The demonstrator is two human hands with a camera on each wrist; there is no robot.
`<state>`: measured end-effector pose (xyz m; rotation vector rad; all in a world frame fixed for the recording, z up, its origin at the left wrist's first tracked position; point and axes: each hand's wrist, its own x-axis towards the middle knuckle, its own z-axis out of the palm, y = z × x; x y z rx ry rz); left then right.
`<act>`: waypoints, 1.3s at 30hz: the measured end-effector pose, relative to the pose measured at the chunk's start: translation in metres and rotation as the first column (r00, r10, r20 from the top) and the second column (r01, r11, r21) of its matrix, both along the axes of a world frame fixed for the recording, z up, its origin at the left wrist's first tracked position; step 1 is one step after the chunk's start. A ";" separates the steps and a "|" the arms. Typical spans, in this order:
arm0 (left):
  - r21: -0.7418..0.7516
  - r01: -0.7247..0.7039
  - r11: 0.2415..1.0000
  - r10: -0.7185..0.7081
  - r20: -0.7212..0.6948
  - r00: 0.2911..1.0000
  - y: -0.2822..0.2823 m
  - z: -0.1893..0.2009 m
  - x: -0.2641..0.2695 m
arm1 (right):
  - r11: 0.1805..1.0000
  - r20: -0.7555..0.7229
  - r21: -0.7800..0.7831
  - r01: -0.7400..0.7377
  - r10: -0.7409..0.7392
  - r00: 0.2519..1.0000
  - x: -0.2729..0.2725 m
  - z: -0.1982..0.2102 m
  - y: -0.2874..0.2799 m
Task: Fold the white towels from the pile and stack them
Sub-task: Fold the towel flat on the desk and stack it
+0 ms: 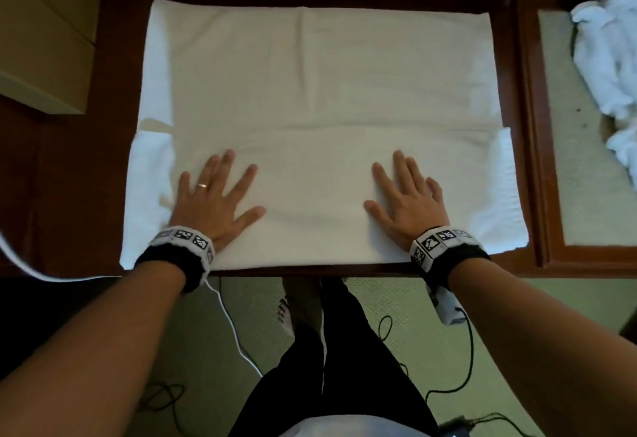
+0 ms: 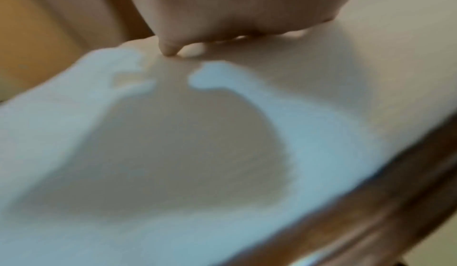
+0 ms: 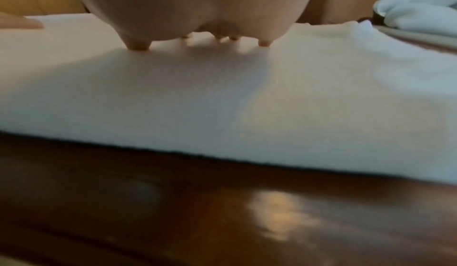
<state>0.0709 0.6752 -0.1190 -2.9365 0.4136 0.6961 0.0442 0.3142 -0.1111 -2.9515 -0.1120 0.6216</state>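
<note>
A white towel (image 1: 320, 91) lies spread flat over the dark wooden table (image 1: 86, 195), with a fold line running across its near half. My left hand (image 1: 215, 195) rests palm down on the towel's near left part, fingers straight and spread. My right hand (image 1: 406, 195) lies flat on the near right part in the same way. The left wrist view shows the left hand (image 2: 222, 16) pressing the towel (image 2: 321, 114). In the right wrist view the fingertips (image 3: 138, 45) of my right hand (image 3: 197, 16) touch the towel (image 3: 222, 104). A pile of crumpled white towels (image 1: 610, 57) sits at the far right.
The pile (image 3: 418, 10) lies on a second surface with a wooden frame (image 1: 537, 160) at the right. A tan box (image 1: 41, 40) stands at the far left. Cables (image 1: 234, 329) trail over the carpet below the table's near edge (image 3: 222, 201), beside my legs.
</note>
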 end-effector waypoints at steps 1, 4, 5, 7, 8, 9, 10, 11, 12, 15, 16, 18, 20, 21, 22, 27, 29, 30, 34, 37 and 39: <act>0.031 -0.103 0.994 0.104 -0.031 0.994 0.019 0.003 0.004 | 1.000 -0.015 -0.001 -0.013 0.013 1.000 0.001 0.001 -0.002; 0.112 -0.312 0.944 0.326 -0.138 0.935 0.061 0.017 0.013 | 1.000 -0.079 0.006 -0.012 0.013 0.997 0.008 0.008 -0.001; 0.128 -0.340 0.932 0.357 -0.147 0.922 0.067 0.022 0.016 | 1.000 -0.106 0.006 0.000 0.000 0.994 0.011 0.011 0.001; 0.134 -0.357 0.924 0.369 -0.078 0.926 0.067 0.033 0.026 | 1.000 -0.142 0.012 0.025 -0.023 0.990 0.019 0.017 0.004; 0.145 -0.343 0.928 0.350 -0.023 0.937 0.064 0.040 0.033 | 0.999 -0.155 0.025 0.040 -0.036 0.987 0.024 0.022 0.005; 0.163 -0.324 0.932 0.326 0.016 0.945 0.059 0.046 0.041 | 0.997 -0.164 0.043 0.059 -0.052 0.985 0.031 0.026 0.004; 0.178 -0.310 0.934 0.311 0.027 0.950 0.052 0.053 0.050 | 0.995 -0.159 0.063 0.074 -0.063 0.985 0.039 0.031 0.003; 0.181 -0.304 0.935 0.306 0.017 0.952 0.046 0.057 0.059 | 0.994 -0.143 0.080 0.081 -0.069 0.987 0.049 0.035 0.001; 0.162 -0.302 0.939 0.306 0.001 0.952 0.040 0.061 0.069 | 0.992 -0.130 0.093 0.086 -0.074 0.989 0.062 0.040 -0.002; 0.032 -0.308 0.951 0.310 -0.054 0.949 0.026 0.066 0.105 | 0.980 -0.127 0.113 0.163 -0.149 0.981 0.108 0.051 -0.012; -0.007 -0.311 0.950 0.310 -0.073 0.948 0.021 0.066 0.119 | 0.979 -0.119 0.106 0.175 -0.162 0.980 0.124 0.054 -0.016; -0.066 -0.321 0.945 0.315 -0.088 0.945 0.011 0.066 0.146 | 0.981 -0.093 0.091 0.169 -0.161 0.983 0.157 0.054 -0.026; -0.104 -0.332 0.938 0.325 -0.074 0.943 -0.001 0.065 0.175 | 0.985 -0.049 0.075 0.156 -0.153 0.987 0.190 0.051 -0.037; -0.112 -0.332 0.937 0.327 -0.062 0.943 -0.006 0.063 0.191 | 0.986 -0.020 0.067 0.152 -0.151 0.988 0.206 0.049 -0.043; -0.120 -0.328 0.937 0.325 -0.047 0.945 -0.010 0.061 0.207 | 0.987 0.007 0.058 0.149 -0.150 0.989 0.223 0.046 -0.050; -0.089 -0.225 0.970 0.233 0.087 0.969 -0.013 0.039 0.280 | 0.987 0.039 -0.028 0.158 -0.157 0.987 0.293 0.036 -0.072; -0.019 -0.209 0.978 0.210 0.070 0.975 -0.014 0.031 0.298 | 0.985 0.002 -0.047 0.167 -0.168 0.986 0.306 0.032 -0.077; 0.015 -0.204 0.979 0.203 0.058 0.977 -0.015 0.028 0.304 | 0.986 0.002 -0.049 0.162 -0.162 0.987 0.309 0.029 -0.079; -0.005 -0.172 0.985 0.170 0.169 0.971 -0.020 0.021 0.305 | 0.991 0.143 -0.033 0.133 -0.127 0.982 0.305 0.014 -0.082; 0.015 -0.086 0.996 0.078 0.301 0.950 -0.018 0.022 0.289 | 0.989 0.190 -0.083 0.125 -0.107 0.976 0.303 0.013 -0.084; 0.004 -0.069 0.998 0.063 0.348 0.935 -0.015 0.027 0.282 | 0.988 0.200 -0.086 0.127 -0.108 0.974 0.306 0.021 -0.085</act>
